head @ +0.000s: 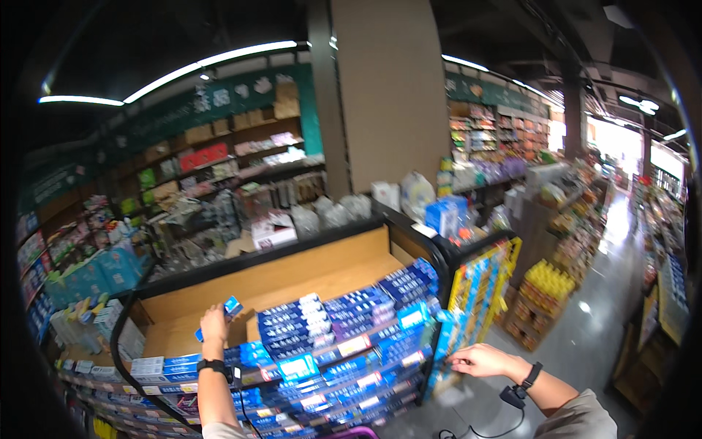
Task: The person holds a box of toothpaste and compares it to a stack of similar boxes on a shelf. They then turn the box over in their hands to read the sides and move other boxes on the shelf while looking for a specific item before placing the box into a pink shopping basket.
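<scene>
My left hand [214, 326] holds a small blue carton [232, 305] over the wooden top shelf [181, 324] of a store display rack. Just right of that hand, stacks of dark blue boxes [285, 332] stand on the same shelf. Lower down are further rows of blue boxes with price tags along the shelf edges. To the right of the rack, my right hand [478, 360] hangs over the floor with its fingers curled; nothing shows in it, though its finger gap is blurred. Each wrist wears a black strap with a small device and cable.
A black rail [263, 255] frames the rack's top. Behind it stand a white carton [273, 230] and plastic bags. A yellow-edged display rack [477, 296] adjoins at the right, with yellow-topped bottles [548, 280] beyond it. An aisle floor [592, 307] runs along the right. Purple plastic [354, 433] shows at the bottom.
</scene>
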The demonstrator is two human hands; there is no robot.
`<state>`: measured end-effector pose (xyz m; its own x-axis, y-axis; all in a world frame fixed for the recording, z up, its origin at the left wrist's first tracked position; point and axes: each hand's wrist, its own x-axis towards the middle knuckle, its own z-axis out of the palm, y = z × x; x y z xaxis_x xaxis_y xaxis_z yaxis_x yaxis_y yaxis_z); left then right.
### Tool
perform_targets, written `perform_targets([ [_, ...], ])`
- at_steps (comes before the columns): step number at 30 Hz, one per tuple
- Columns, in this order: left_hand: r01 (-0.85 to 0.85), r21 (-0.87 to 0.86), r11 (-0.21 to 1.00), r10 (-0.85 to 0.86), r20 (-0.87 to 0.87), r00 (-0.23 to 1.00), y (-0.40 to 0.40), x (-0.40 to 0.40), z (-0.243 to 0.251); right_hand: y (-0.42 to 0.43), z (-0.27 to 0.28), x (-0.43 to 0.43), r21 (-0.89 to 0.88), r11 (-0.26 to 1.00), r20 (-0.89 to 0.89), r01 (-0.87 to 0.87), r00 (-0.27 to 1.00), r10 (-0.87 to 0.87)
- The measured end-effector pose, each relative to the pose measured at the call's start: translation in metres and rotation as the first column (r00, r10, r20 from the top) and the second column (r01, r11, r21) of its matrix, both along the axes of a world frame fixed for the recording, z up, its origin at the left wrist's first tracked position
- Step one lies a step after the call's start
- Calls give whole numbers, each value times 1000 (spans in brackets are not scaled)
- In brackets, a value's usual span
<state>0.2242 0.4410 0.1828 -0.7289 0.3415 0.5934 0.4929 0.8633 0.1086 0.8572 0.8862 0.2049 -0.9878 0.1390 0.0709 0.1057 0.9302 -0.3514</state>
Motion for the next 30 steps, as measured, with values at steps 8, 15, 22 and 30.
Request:
perform_targets([
  [8, 141, 201, 969, -28, -481, 877, 74, 198, 139, 93, 70, -108, 75, 959, -49, -272, 960, 276],
  [15, 375, 37, 926, -316, -468, 826, 233, 366, 155, 131, 174, -172, -43, 761, -222, -647, 749, 624],
  [22, 581, 127, 804, -558, -177, 811, 369, 391, 133, 180, 186, -222, -185, 587, -341, -788, 611, 714],
  [30, 309, 430, 849, -346, 9, 938, 378, 441, 85, 184, 134, -246, -439, 509, -278, -740, 651, 706],
])
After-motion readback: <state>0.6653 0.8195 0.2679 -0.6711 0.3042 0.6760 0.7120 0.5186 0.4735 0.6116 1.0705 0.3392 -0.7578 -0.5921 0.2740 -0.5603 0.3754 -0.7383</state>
